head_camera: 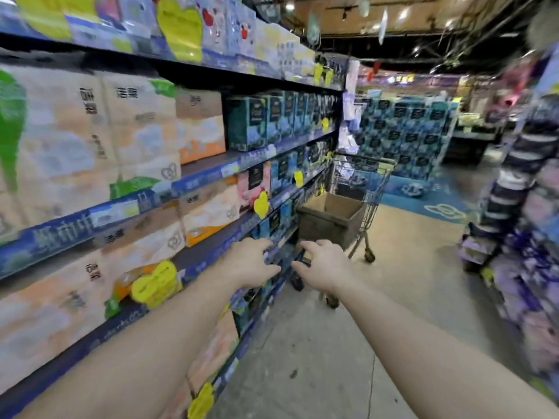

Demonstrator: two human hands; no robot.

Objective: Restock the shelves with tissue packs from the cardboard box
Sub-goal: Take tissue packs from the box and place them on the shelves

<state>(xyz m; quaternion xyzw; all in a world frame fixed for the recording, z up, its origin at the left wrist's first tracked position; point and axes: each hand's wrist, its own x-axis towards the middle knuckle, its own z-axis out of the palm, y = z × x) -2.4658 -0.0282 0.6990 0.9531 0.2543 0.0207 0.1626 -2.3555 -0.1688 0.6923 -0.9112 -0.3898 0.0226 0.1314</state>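
Shelves [193, 184] ran down the left side, stacked tight with beige tissue packs [90, 140] on the near bays and dark teal tissue boxes [257, 122] farther along. Yellow price tags [155, 282] hung off the blue shelf edges. Packs sat face-out and flush to the lip, likely so labels read from the aisle.

Left hand [251, 264] was stretched forward low, fingers spread and loosely bent, near the edge of a lower shelf; it held nothing that could be made out. Blur made contact with the shelf edge impossible to judge.

Right hand [323, 267] reached alongside it, fingers likewise spread and relaxed, nothing in its grip. A dark object showed between the two hands, too smeared to name.

Cardboard box [331, 220] stood open-topped in a wire shopping cart [370, 189] parked against the shelf run, beyond both hands and apart from them. Keeping the box in the cart probably let stock roll along with the restocker. Its inside looked bare from this angle; contents could not be confirmed.

Judgement: both arms were aimed toward the cart and box, so the step in hand seemed to be reaching for the next pack or drawing the cart closer.

Farther right, a teal pallet display [405, 137] and purple packs [529, 267] lined the aisle.
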